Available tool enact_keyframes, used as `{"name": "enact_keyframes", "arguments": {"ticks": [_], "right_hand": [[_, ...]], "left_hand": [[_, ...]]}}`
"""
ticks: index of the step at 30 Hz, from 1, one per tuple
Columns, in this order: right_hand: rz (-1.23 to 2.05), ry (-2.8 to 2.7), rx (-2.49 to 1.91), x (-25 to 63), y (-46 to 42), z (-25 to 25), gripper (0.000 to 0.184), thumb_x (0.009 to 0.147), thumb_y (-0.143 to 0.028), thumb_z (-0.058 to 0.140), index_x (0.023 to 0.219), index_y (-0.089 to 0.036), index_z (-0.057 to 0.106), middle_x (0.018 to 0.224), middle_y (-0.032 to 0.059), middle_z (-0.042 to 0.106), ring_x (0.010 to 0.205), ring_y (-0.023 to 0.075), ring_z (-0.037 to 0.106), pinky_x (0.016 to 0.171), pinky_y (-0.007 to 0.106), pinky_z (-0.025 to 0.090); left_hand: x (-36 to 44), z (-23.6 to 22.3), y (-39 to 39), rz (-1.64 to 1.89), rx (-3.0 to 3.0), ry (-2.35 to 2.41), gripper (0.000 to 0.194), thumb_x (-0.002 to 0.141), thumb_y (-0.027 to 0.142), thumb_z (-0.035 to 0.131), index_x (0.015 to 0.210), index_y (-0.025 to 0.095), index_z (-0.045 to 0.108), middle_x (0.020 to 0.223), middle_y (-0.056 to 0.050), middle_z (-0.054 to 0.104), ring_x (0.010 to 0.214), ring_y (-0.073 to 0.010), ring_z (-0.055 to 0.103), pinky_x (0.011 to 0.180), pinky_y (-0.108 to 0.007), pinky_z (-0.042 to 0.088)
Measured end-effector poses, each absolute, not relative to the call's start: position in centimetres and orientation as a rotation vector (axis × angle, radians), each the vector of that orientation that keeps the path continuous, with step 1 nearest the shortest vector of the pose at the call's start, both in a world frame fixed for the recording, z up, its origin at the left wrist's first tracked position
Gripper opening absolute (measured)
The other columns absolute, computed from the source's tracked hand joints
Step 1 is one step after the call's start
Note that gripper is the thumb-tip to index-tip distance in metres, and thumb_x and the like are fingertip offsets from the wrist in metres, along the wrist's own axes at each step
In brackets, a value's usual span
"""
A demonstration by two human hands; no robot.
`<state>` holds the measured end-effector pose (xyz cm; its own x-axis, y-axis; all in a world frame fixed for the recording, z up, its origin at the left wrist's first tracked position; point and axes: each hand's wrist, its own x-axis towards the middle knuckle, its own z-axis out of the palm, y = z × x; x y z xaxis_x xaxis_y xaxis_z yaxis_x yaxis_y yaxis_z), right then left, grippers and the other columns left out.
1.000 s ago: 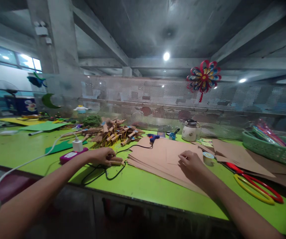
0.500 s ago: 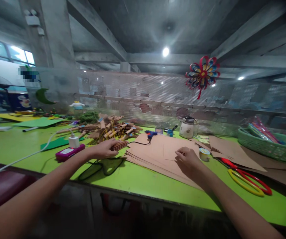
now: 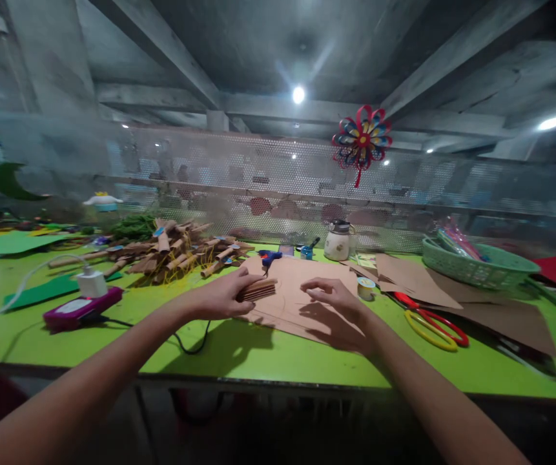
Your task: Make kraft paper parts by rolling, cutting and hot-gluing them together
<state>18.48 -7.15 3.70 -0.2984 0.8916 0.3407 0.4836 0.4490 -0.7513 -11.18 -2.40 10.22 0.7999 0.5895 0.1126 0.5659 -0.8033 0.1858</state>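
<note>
My left hand point(image 3: 219, 294) grips a small bundle of pleated brown paper point(image 3: 259, 290), thumb on top, raised a little over the table. The ridged edges of the folds face right. Over the flat brown paper sheets point(image 3: 293, 276), my right hand point(image 3: 334, 297) hovers with its fingers bent and apart, holding nothing that I can see, and its shadow falls on the paper. A blue glue gun point(image 3: 270, 258) lies at the far left corner of the sheets.
Rolled brown paper pieces point(image 3: 181, 255) with yellow strings lie heaped behind my left hand. A purple power strip point(image 3: 82, 309) with a white plug sits left. Rightward are a small tub point(image 3: 365, 289), red-and-yellow-handled scissors point(image 3: 432, 326), more brown paper and a green basket point(image 3: 476, 268).
The view has turned right, so everything sits further left in it. My hands have come closer together, the left bringing the pleated paper nearer the sheets. My right fingers have spread from a pinch.
</note>
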Motion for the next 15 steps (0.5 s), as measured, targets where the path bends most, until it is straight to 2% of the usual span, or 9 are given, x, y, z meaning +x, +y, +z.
{"name": "enact_keyframes", "arguments": {"ticks": [4, 8, 10, 12, 14, 15], "right_hand": [[1.032, -1.886, -0.853, 17.4, -7.2, 5.3, 0.058, 0.078, -0.039, 0.064, 0.131, -0.024, 0.046, 0.138, 0.0098, 0.044, 0.126, 0.0238, 0.04, 0.1, 0.042, 0.037], [1.109, -1.863, -0.764, 16.0, -7.2, 4.3, 0.082, 0.068, -0.032, 0.075, 0.139, -0.028, 0.035, 0.148, 0.0089, 0.028, 0.133, 0.0243, 0.029, 0.104, 0.042, 0.031], [1.147, -1.797, -0.726, 15.5, -7.0, 3.7, 0.086, 0.065, -0.029, 0.078, 0.139, -0.029, 0.033, 0.145, 0.0085, 0.033, 0.13, 0.0236, 0.034, 0.103, 0.041, 0.033], [1.216, -1.691, -0.689, 15.3, -6.7, 3.2, 0.085, 0.065, -0.028, 0.078, 0.138, -0.028, 0.034, 0.131, 0.0086, 0.049, 0.116, 0.0214, 0.049, 0.096, 0.04, 0.039], [1.257, -1.61, -0.701, 15.5, -6.5, 3.1, 0.068, 0.067, -0.03, 0.076, 0.128, -0.022, 0.049, 0.103, 0.0062, 0.063, 0.092, 0.0174, 0.059, 0.086, 0.036, 0.045], [1.255, -1.593, -0.735, 15.7, -6.4, 3.2, 0.054, 0.068, -0.032, 0.075, 0.117, -0.018, 0.058, 0.089, 0.0045, 0.065, 0.08, 0.0152, 0.06, 0.081, 0.034, 0.046]], "left_hand": [[-9.2, 9.2, -2.8, 0.298, 3.059, 0.969, 0.05, 0.082, 0.033, 0.044, 0.131, 0.022, 0.042, 0.105, -0.009, 0.046, 0.091, -0.0213, 0.049, 0.084, -0.031, 0.039], [-7.8, 8.0, -2.8, 0.349, 3.199, 0.917, 0.048, 0.088, 0.029, 0.037, 0.135, 0.022, 0.038, 0.102, -0.009, 0.046, 0.091, -0.0215, 0.047, 0.083, -0.032, 0.039], [-7.3, 7.8, -2.8, 0.42, 3.234, 0.866, 0.046, 0.09, 0.03, 0.036, 0.135, 0.022, 0.038, 0.102, -0.01, 0.046, 0.092, -0.0219, 0.046, 0.084, -0.034, 0.039], [-7.0, 7.8, -2.8, 0.475, 3.25, 0.821, 0.045, 0.09, 0.032, 0.037, 0.134, 0.022, 0.038, 0.103, -0.011, 0.046, 0.093, -0.0226, 0.046, 0.083, -0.035, 0.039], [-6.8, 8.0, -2.7, 0.487, 3.24, 0.772, 0.047, 0.089, 0.031, 0.04, 0.136, 0.023, 0.036, 0.103, -0.011, 0.046, 0.092, -0.0226, 0.045, 0.08, -0.034, 0.04], [-6.8, 8.1, -2.7, 0.486, 3.222, 0.753, 0.049, 0.089, 0.031, 0.042, 0.136, 0.023, 0.035, 0.103, -0.011, 0.046, 0.092, -0.0222, 0.046, 0.078, -0.033, 0.04]]}}
